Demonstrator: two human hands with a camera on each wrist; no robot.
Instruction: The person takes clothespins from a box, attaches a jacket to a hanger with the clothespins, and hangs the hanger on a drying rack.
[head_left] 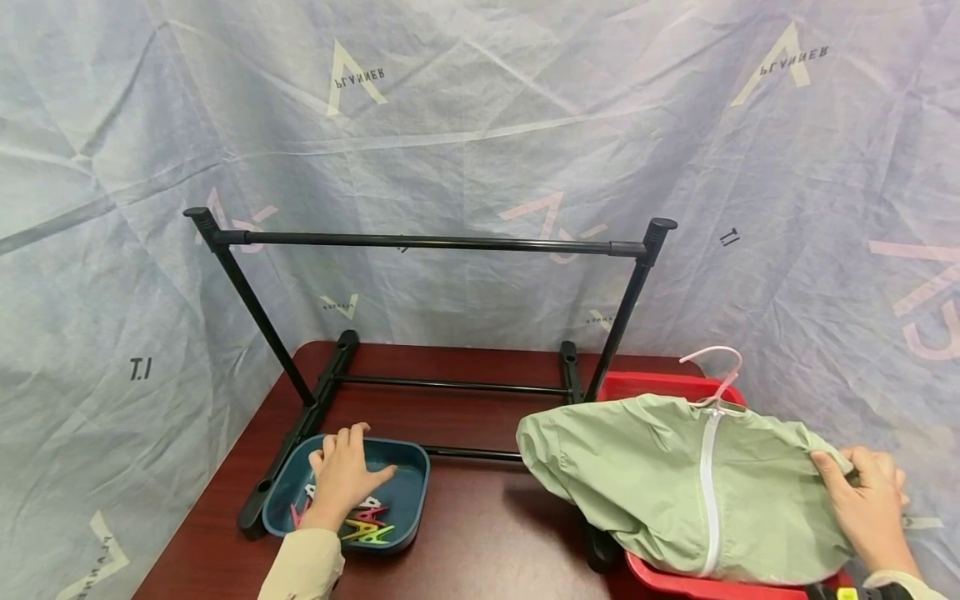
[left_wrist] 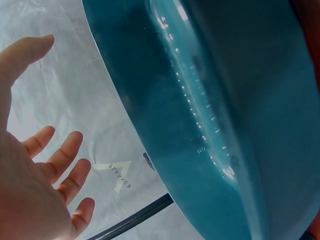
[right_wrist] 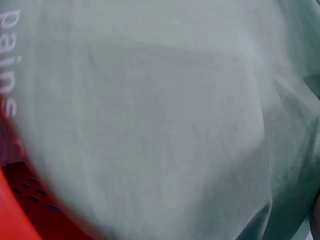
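1. Jacket (head_left: pixel 637 475), pale green, white zip (head_left: pixel 709 492) down the front: at the right near side, spread over the basket (head_left: pixel 660 385), a red one with slotted openings.
2. Hanger (head_left: pixel 739 365), pink: its hook rises from the jacket's collar, well apart from the rail; its arms are hidden by cloth.
3. Right hand (head_left: pixel 866 496): pinches the jacket's right edge, thumb in front (the right wrist view is nearly all green fabric, so the exact hold shows best from the head).
4. Left hand (head_left: pixel 341 479): over the bin, fingers loosely bent and apart, thumb held out, gripping nothing.
5. Bin (head_left: pixel 408 492), dark blue, rounded corners: at the left near side, beside the rack's left foot.
6. Pegs (head_left: pixel 367 531), of several colours, among them pink, yellow, green and white: lying in the bin, partly hidden by the left hand; exact count cannot be told.
7. Rack (head_left: pixel 249 298), black: standing across the table (head_left: pixel 480 533), its top rail (head_left: pixel 442 242) running left to right with no garment on it.
8. Progress, as judged: dressing the hanger looks done, or nearly so, pending any straightening at the right edge. Hanging on the rail is not yet done, and no peg is seen on the jacket.
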